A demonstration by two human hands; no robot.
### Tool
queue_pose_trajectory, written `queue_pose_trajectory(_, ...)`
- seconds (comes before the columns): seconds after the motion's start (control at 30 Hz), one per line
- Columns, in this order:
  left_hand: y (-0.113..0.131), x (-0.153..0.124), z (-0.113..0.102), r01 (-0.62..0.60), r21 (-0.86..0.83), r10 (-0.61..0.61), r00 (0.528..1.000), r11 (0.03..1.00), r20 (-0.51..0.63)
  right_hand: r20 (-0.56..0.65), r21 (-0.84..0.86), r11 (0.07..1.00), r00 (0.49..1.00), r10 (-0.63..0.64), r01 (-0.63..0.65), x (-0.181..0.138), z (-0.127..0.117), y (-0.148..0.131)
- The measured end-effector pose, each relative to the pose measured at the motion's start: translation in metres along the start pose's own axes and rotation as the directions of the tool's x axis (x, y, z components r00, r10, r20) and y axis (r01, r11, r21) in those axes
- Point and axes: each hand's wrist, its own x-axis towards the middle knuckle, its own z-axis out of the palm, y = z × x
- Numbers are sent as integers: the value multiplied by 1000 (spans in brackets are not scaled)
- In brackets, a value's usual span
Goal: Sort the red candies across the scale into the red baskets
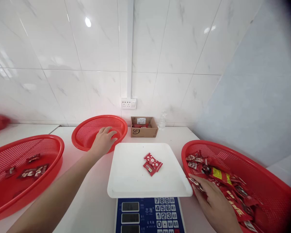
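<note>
Head view: the left hand (103, 140) lies palm down on the near rim of an empty red basket (87, 134) at the back of the desk (97, 207), fingers (111, 132) spread and gripping nothing. The right hand (213, 200) rests among snack packets (220, 174) in the right-hand basket (269, 174); I cannot tell whether its fingers pinch one. Two red packets (152, 163) lie on the white scale tray (128, 174).

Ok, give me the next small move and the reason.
Probably close the right hand on one of the packets in the right basket and bring it to the tray: that hand lies among them, and the tray holds only two packets.
</note>
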Motion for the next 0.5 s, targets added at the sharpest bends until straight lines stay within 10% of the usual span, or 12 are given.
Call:
queue_pose_trajectory(0.1, 21, 2, 11, -181, -80, 191, 969, 980, 157, 14, -3, 1000, 1000, 15, -15, 0, -2, -4)
queue_pose_trajectory(0.3, 99, -14, 47, -513, -310, 592, 596, 800, 543, 23, 35, 999, 999, 27, -28, 1, -6, -9)
queue_pose_trajectory(0.5, 107, -8, 68, -566, -104, 536, 683, 818, 496, 27, 31, 999, 1000, 14, -15, 0, -5, -8)
